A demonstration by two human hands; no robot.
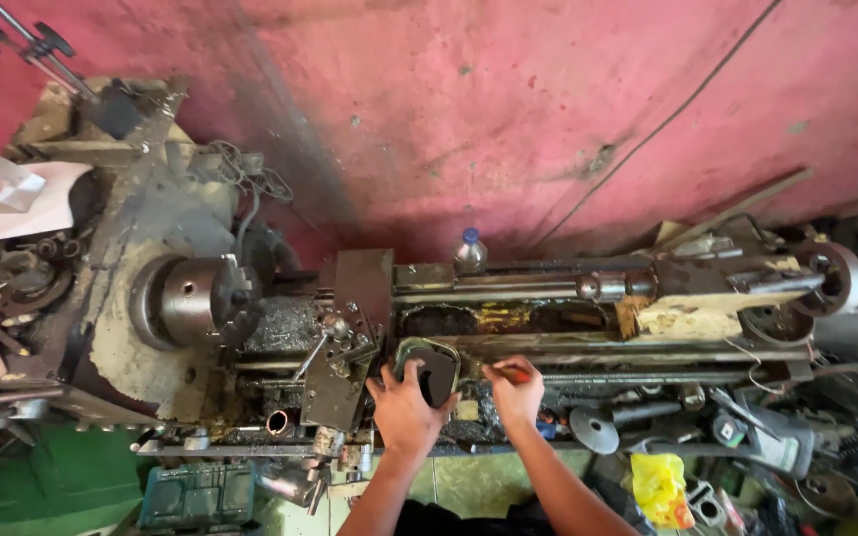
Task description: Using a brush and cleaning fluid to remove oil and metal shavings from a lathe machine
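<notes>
I look down on an old, greasy metal lathe (508,298) set against a red wall. My left hand (404,407) rests on a dark, rounded part with a metal rim (437,372) that lies on the lathe bed beside the carriage. My right hand (515,389) is closed around a small tool with an orange-red handle (514,375), its tip pointing toward that part. The steel chuck (191,300) sits to the left, with nothing clamped in it. The tailstock (737,293) stands at the right end of the bed.
A small plastic bottle with a blue cap (470,248) stands behind the bed. Loose metal parts and tools crowd the shelf at lower right, beside a yellow bag (659,486). A dark green toolbox (196,494) lies on the floor at lower left.
</notes>
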